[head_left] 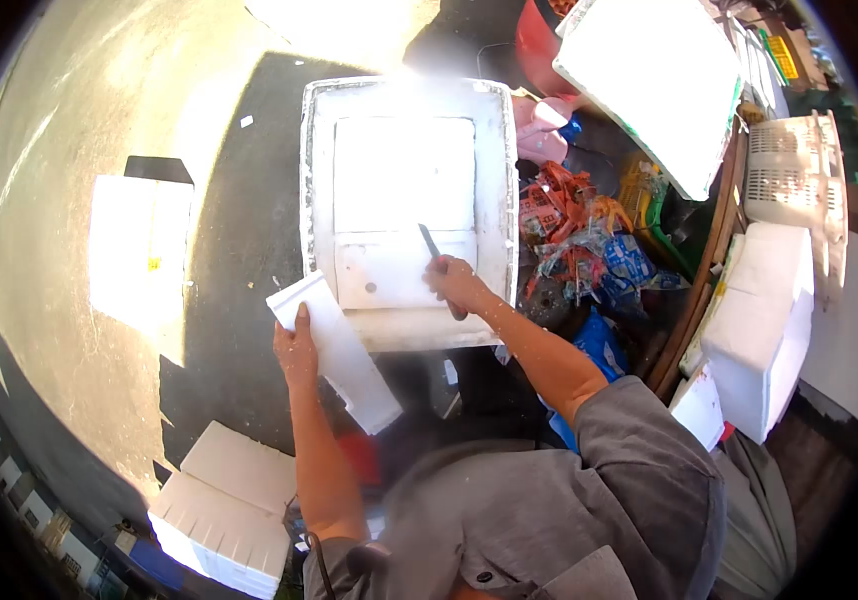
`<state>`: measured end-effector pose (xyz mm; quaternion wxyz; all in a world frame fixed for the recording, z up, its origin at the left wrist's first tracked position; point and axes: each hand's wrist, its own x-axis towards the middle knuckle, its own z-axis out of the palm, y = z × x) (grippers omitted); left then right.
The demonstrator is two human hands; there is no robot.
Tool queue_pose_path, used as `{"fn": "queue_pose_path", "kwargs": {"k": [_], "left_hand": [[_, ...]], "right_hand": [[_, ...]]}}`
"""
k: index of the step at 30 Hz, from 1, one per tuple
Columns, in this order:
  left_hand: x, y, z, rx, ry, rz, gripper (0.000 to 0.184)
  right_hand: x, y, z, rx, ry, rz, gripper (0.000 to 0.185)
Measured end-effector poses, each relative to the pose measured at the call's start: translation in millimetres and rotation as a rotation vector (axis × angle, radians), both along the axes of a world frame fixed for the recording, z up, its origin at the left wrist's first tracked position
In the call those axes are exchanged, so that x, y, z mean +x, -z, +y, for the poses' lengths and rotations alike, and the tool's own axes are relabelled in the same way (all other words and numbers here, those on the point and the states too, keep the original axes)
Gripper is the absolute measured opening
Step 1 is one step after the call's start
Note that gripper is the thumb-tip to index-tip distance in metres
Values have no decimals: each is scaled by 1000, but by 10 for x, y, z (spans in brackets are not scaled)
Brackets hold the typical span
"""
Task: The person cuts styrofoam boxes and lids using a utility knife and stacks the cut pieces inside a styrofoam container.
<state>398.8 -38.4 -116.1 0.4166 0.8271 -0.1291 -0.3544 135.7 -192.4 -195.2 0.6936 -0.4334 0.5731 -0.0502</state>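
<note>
My left hand (296,345) is closed on the edge of a long white foam strip (344,365), which slants down toward my lap and has a notched lower end. In my right hand (459,286) is a knife (429,241), its dark blade pointing up and away from me over the foam box. That white foam box (407,334) stands directly in front of me, with a worn, dirty rim. Inside it, a bright white foam panel (404,175) lies on the far side. A second flat foam piece (399,272) lies nearer, below the knife tip.
A white foam box (139,250) sits in sunlight at left; foam blocks (224,500) are at lower left. On the right are crumpled plastic wrappers (579,220), a large foam lid (654,85), a cream plastic basket (794,175) and a foam box (761,320).
</note>
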Motion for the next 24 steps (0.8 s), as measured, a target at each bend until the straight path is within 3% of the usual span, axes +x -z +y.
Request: {"fn": "queue_pose_path", "kwargs": {"k": [3,6,9,12,14,15,18,21,24], "left_hand": [[-2,-275,-165,-70,127,77,40],[-169,-305,-376,-172,249,288,43],[-581,-509,-621,-42,403,368,47],[-1085,-584,-872,-1,550,410,53],[-1555,-701,-954,-39,617,491,56],[-1819,-754,-959,-55,649,538,57],[-2436,-866,-930,-64,814,788,60],[-3212,-1128,-743,14,860,911,56],[-4006,-1173,-424,50,967,1088,51]], "right_hand": [[-1012,-308,338,-105,174,56,22],[-1800,-1154,862,-108,399,260,23],[-2221,-1880,1590,-65,769,280,24],[-2549,-1741,2519,-229,1182,203,19],[-2669,-1750,3101,-268,1308,364,19],[-2721,-1875,3360,-282,1369,451,18],[-2727,-2651,3965,-227,1659,332,17],[-2832,-2846,4669,-319,1764,287,18],[-3328,-3086,5200,-398,1832,619,21]]}}
